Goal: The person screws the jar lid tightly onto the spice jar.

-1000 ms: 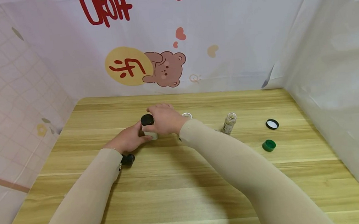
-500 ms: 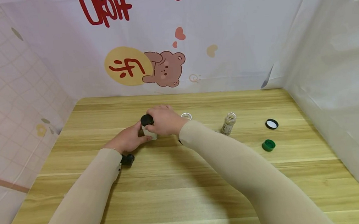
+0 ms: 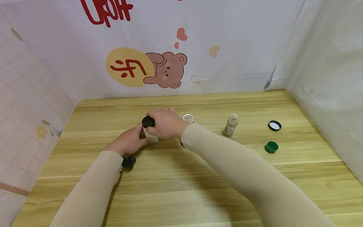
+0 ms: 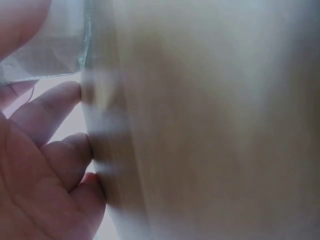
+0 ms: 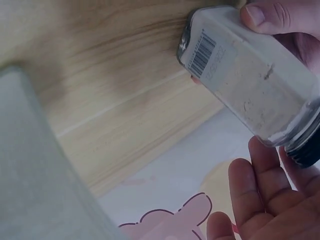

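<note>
A square glass jar (image 5: 255,85) with whitish contents, a barcode label and a black lid (image 3: 148,122) stands at the left of the table. My left hand (image 3: 128,140) grips its lower body; in the left wrist view the thumb lies across the clear glass base. From the right, my right hand (image 3: 167,123) grips the black lid. The right wrist view has the right hand's fingers (image 5: 245,185) near the lid, partly cut off by the frame edge.
Behind the right forearm are an open jar rim (image 3: 188,118) and an open, labelled glass bottle (image 3: 231,125). A black lid with a white lining (image 3: 274,125) and a green cap (image 3: 271,147) lie on the wooden table (image 3: 163,201) at right. Printed cloth (image 3: 242,25) hangs behind.
My right hand shifts very slightly at the black lid, its fingers turning a little. My left hand and the jar stay in place.
</note>
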Available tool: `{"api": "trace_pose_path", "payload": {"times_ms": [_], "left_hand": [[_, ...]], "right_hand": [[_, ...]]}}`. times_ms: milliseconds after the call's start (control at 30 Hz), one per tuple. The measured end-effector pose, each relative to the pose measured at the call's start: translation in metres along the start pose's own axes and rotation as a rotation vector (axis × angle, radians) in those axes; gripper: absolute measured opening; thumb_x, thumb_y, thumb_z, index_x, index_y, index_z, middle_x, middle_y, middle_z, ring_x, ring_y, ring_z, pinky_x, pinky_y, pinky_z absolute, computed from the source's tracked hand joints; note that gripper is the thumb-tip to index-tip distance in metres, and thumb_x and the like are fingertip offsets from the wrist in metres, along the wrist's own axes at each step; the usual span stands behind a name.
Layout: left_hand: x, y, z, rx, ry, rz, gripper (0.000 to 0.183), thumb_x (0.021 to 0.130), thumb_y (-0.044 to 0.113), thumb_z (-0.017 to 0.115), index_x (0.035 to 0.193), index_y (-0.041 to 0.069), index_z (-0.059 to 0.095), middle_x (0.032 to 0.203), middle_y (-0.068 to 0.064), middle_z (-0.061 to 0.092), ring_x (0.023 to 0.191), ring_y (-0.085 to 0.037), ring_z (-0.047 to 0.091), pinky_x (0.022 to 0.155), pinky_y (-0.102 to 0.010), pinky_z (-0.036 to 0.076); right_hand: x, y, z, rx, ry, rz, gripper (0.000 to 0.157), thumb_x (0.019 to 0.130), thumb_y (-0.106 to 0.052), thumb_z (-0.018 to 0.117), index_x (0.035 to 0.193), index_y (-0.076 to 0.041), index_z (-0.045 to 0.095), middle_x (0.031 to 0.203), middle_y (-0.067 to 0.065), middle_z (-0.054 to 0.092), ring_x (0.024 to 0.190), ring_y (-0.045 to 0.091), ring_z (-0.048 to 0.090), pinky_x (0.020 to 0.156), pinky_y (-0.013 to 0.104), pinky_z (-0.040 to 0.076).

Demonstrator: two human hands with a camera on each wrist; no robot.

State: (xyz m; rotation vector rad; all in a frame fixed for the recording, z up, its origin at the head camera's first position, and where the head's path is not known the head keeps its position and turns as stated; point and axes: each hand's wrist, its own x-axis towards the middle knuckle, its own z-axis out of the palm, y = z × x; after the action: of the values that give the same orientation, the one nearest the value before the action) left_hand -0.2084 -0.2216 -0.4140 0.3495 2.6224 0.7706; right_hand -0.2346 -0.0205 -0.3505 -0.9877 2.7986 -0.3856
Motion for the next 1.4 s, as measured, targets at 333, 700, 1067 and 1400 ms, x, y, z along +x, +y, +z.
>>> {"api": "trace_pose_path", "payload": {"times_ms": [333, 700, 1067, 1400], "left_hand": [[0.0013, -0.0011, 0.0003, 0.014, -0.011, -0.010, 0.081, 0.105, 0.050, 0.062, 0.169, 0.034, 0.015, 0.163, -0.018, 0.046, 0.150, -0.045, 0.044, 0.119, -0.068, 0.037], [0.0010, -0.0022, 0.0010, 0.015, -0.009, -0.006, 0.081, 0.105, 0.048, 0.062, 0.169, 0.036, 0.014, 0.165, -0.016, 0.044, 0.150, -0.044, 0.044, 0.119, -0.068, 0.037], [0.0023, -0.0015, 0.0004, 0.037, -0.008, -0.003, 0.081, 0.105, 0.048, 0.062, 0.169, 0.032, 0.016, 0.159, -0.019, 0.051, 0.146, -0.045, 0.049, 0.117, -0.067, 0.040], [0.0025, -0.0017, 0.0001, 0.026, -0.003, 0.003, 0.082, 0.105, 0.047, 0.063, 0.170, 0.032, 0.015, 0.163, -0.018, 0.046, 0.150, -0.045, 0.044, 0.119, -0.068, 0.037]], "right_hand": [[0.0008, -0.0004, 0.0052, 0.033, 0.034, 0.021, 0.046, 0.102, -0.048, 0.065, 0.130, -0.011, 0.063, 0.121, 0.001, 0.072, 0.110, 0.020, 0.067, 0.106, 0.044, 0.046], [-0.0010, -0.0001, 0.0047, -0.005, 0.013, -0.008, 0.054, 0.104, -0.041, 0.061, 0.151, -0.016, 0.054, 0.145, 0.004, 0.064, 0.132, 0.023, 0.060, 0.116, 0.048, 0.042], [-0.0002, -0.0024, 0.0054, 0.014, 0.014, 0.033, 0.050, 0.104, -0.048, 0.063, 0.140, -0.013, 0.059, 0.130, 0.001, 0.070, 0.118, 0.022, 0.066, 0.107, 0.044, 0.045], [-0.0014, -0.0018, 0.0036, 0.002, 0.005, 0.023, 0.051, 0.106, -0.048, 0.060, 0.143, -0.014, 0.058, 0.138, 0.003, 0.068, 0.127, 0.023, 0.063, 0.110, 0.045, 0.044]]}}
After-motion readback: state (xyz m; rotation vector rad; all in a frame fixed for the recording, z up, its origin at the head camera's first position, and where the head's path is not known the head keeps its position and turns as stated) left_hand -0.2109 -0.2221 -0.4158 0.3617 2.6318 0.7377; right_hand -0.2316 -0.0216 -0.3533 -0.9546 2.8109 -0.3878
